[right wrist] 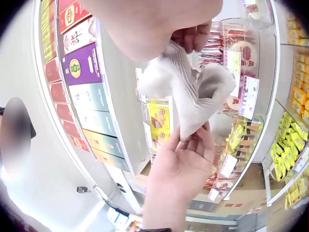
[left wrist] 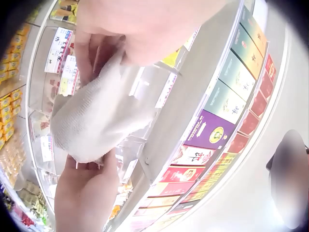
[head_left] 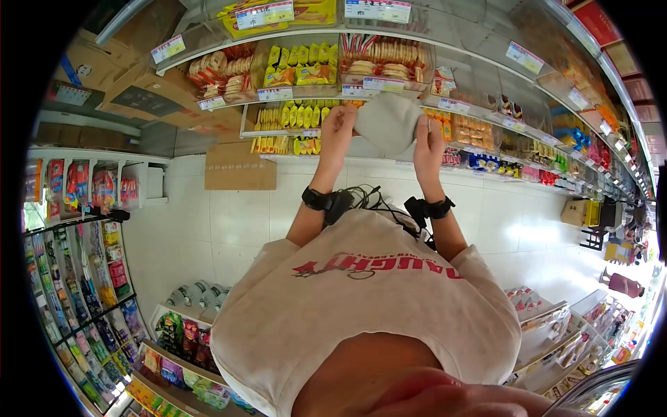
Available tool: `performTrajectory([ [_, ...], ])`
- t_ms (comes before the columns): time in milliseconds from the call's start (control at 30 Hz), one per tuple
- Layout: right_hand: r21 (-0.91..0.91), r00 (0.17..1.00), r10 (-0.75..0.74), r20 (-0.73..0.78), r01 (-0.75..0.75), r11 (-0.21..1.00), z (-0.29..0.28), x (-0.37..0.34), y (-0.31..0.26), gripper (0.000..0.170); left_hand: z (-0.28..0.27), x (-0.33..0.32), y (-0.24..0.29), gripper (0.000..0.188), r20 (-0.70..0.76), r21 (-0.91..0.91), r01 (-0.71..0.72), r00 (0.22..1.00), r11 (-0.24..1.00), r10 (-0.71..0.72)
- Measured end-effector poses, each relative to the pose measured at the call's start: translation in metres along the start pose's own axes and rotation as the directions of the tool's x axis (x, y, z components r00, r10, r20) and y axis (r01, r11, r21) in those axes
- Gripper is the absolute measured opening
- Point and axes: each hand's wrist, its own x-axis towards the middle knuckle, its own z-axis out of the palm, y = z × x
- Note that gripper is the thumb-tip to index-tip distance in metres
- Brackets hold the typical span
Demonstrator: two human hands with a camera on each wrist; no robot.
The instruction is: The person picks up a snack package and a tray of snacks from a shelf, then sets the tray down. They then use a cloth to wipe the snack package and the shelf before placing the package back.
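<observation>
A pale grey-white cloth (head_left: 388, 124) is stretched between the two hands in front of the snack shelves. My left hand (head_left: 337, 126) grips its left edge with curled fingers. At the opposite edge, my right hand (head_left: 429, 137) pinches it, thumb on the near side. Seen from the left wrist, the cloth (left wrist: 91, 116) has a fine woven texture and hangs in a loose fold. The right wrist view shows ribbed lines on the cloth (right wrist: 186, 87) and an opening-like fold (right wrist: 212, 84) at one side; my left fingers (right wrist: 195, 140) hold its lower corner.
Shelves with bins of yellow snack packets (head_left: 300, 64) and wrapped biscuits (head_left: 389, 59) stand right behind the cloth. Price tags (head_left: 383, 84) line their edges. A cardboard box (head_left: 240, 167) sits on the floor at the left. Boxed goods (left wrist: 212, 130) fill an upper shelf.
</observation>
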Motion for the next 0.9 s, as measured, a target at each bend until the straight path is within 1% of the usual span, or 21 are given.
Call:
performTrajectory([
  [67,0.170,0.994,0.104,0.036,-0.109,0.979,-0.005,-0.001,0.001,0.020,0.008,-0.004,0.002,0.023,0.022,-0.015,0.015,1.000,1.000,-0.014],
  [133,0.213,0.980,0.171,0.103,-0.190,0.958,-0.012,0.000,-0.007,0.022,0.016,-0.003,-0.004,0.021,0.050,-0.017,0.033,0.998,0.999,-0.032],
  [200,0.306,0.962,0.224,0.157,-0.263,0.915,-0.018,0.002,-0.017,0.028,0.023,-0.001,-0.013,0.019,0.068,0.018,0.022,0.997,1.000,-0.024],
  [267,0.440,0.942,0.268,0.200,-0.331,0.835,-0.020,-0.001,-0.029,0.035,0.028,0.005,-0.027,0.018,0.107,0.040,0.011,0.994,0.999,-0.015],
  [333,0.491,0.866,0.399,0.302,-0.500,0.714,-0.042,0.000,-0.012,0.034,0.036,0.010,-0.038,0.018,0.168,0.041,0.001,0.986,0.999,-0.008],
  [367,0.507,0.817,0.454,0.355,-0.577,0.641,-0.055,-0.001,-0.003,0.033,0.042,0.009,-0.042,0.020,0.171,0.047,0.036,0.984,0.998,-0.043],
  [467,0.426,0.810,0.577,0.104,-0.561,0.710,-0.085,-0.003,0.008,0.038,0.065,0.008,-0.043,0.030,0.178,0.076,0.133,0.973,0.988,-0.145],
  [533,0.313,0.903,0.429,0.020,-0.413,0.855,-0.102,-0.001,0.009,0.041,0.079,0.001,-0.048,0.040,0.168,0.111,0.216,0.958,0.970,-0.233],
  [567,0.247,0.939,0.343,-0.016,-0.329,0.911,-0.112,0.002,0.011,0.043,0.084,0.001,-0.050,0.046,0.225,0.117,0.333,0.909,0.936,-0.352],
  [600,0.158,0.938,0.347,0.014,-0.345,0.925,-0.119,0.003,0.014,0.043,0.088,0.004,-0.053,0.051,0.280,0.129,0.445,0.841,0.886,-0.463],
  [633,0.066,0.935,0.351,0.044,-0.353,0.933,-0.125,0.004,0.016,0.043,0.092,0.006,-0.056,0.057,0.330,0.149,0.549,0.756,0.822,-0.565],
  [667,0.015,0.921,0.369,0.123,-0.374,0.927,-0.135,0.000,0.016,0.041,0.096,0.009,-0.061,0.060,0.496,0.022,0.651,0.651,0.759,-0.574],
  [700,-0.001,0.924,0.329,0.196,-0.335,0.942,-0.137,-0.005,0.011,0.040,0.102,0.009,-0.060,0.062,0.650,-0.081,0.752,0.537,0.654,-0.538],
  [733,-0.011,0.920,0.286,0.268,-0.294,0.956,-0.140,-0.010,0.006,0.039,0.109,0.007,-0.061,0.065,0.783,-0.155,0.844,0.423,0.514,-0.457],
  [767,0.022,0.927,0.176,0.330,-0.194,0.981,-0.141,-0.014,0.005,0.039,0.115,0.000,-0.062,0.064,0.718,-0.219,0.742,0.562,0.634,-0.410],
  [800,0.060,0.919,0.062,0.389,-0.093,0.994,-0.142,-0.017,0.004,0.038,0.131,-0.019,-0.043,0.063,0.642,-0.269,0.617,0.687,0.740,-0.340],
  [833,0.046,0.913,0.024,0.408,-0.047,0.998,-0.145,-0.019,0.000,0.038,0.142,-0.031,-0.034,0.062,0.555,-0.305,0.471,0.794,0.828,-0.248],
  [867,0.034,0.903,-0.014,0.430,-0.001,0.999,-0.149,-0.021,-0.006,0.038,0.140,-0.032,-0.041,0.060,0.518,-0.101,0.128,0.854,0.987,-0.057],
  [900,0.025,0.890,-0.050,0.454,0.043,0.999,-0.153,-0.022,-0.007,0.039,0.130,-0.033,-0.052,0.060,0.524,0.121,-0.240,0.840,0.963,0.143],
])
